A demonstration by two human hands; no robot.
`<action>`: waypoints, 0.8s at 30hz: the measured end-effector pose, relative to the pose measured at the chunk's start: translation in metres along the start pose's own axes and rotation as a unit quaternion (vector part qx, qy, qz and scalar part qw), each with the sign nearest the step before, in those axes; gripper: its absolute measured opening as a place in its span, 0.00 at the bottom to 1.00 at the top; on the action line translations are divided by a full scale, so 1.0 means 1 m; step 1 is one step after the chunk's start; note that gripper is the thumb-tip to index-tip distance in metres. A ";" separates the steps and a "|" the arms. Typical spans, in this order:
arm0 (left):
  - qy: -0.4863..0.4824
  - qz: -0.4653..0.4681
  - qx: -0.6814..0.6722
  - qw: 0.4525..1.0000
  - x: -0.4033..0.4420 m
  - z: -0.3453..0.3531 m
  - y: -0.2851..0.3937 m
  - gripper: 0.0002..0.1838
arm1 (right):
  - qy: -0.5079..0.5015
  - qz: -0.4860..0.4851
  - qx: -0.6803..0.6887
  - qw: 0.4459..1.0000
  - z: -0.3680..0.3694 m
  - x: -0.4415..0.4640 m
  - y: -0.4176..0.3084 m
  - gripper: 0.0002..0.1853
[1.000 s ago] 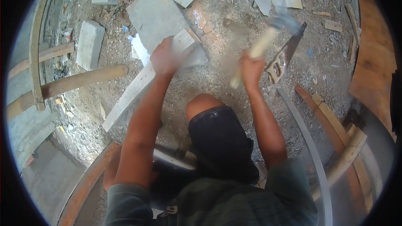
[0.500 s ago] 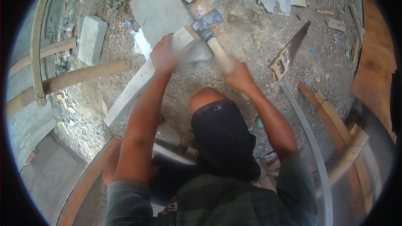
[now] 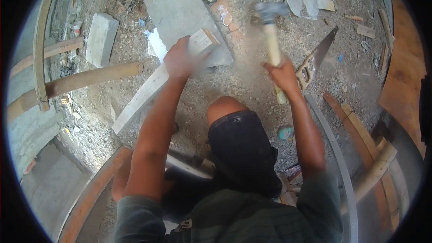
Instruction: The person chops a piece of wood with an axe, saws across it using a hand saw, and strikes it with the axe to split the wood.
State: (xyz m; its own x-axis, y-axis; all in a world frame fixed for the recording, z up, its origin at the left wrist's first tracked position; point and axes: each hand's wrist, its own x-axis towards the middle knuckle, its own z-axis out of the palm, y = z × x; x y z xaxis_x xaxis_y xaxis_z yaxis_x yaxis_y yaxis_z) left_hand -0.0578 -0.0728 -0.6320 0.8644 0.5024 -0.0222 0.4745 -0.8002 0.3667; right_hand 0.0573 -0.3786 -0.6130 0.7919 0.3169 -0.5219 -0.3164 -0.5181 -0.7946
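My left hand (image 3: 180,58) is closed round a pale wooden board (image 3: 146,90) near its upper end. The board slants from lower left to upper right, and its squared end lies over a flat grey slab (image 3: 182,11). In my right hand (image 3: 283,76) is the wooden handle of a hatchet (image 3: 272,40). Its metal head is up and right of the board's end, apart from it and blurred by motion. The palm side of my left hand is hidden.
A handsaw (image 3: 317,56) lies on the gravel right of the hatchet. A concrete block (image 3: 101,40) and a bamboo pole (image 3: 94,76) are at left. A curved metal strip (image 3: 330,139) and several timber pieces (image 3: 360,130) lie at right.
My right hand has swung the hatchet up and to the right, away from the board's end. My left hand still grips the board in nearly the same place.
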 end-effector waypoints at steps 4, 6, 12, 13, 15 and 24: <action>-0.011 -0.008 0.020 1.000 -0.004 0.005 -0.005 0.45 | 0.326 -0.033 0.374 0.868 0.004 0.024 -0.024 0.07; 0.003 0.003 0.011 1.000 0.000 0.007 -0.006 0.44 | 0.247 -0.077 0.132 0.957 0.063 -0.004 0.001 0.17; 0.015 0.004 -0.007 1.000 -0.007 0.003 -0.009 0.44 | -0.083 -0.070 -0.144 0.984 0.016 -0.014 -0.024 0.24; 0.009 0.003 -0.005 1.000 -0.009 0.005 -0.010 0.45 | 0.026 -0.022 -0.012 0.999 0.010 -0.011 -0.041 0.26; 0.013 0.002 0.001 1.000 -0.010 0.004 -0.008 0.44 | 0.133 0.023 0.120 0.984 0.018 -0.006 -0.051 0.27; 0.028 0.008 -0.013 0.999 -0.012 0.004 -0.016 0.44 | -0.063 -0.152 -0.187 0.968 0.020 -0.011 -0.016 0.17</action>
State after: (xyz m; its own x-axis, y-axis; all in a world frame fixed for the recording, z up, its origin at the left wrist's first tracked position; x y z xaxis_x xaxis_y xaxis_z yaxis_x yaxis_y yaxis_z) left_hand -0.0754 -0.0671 -0.6412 0.8604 0.5083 0.0363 0.4560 -0.7998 0.3904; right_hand 0.0433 -0.3574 -0.6008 0.7414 0.5820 -0.3341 0.1518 -0.6304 -0.7613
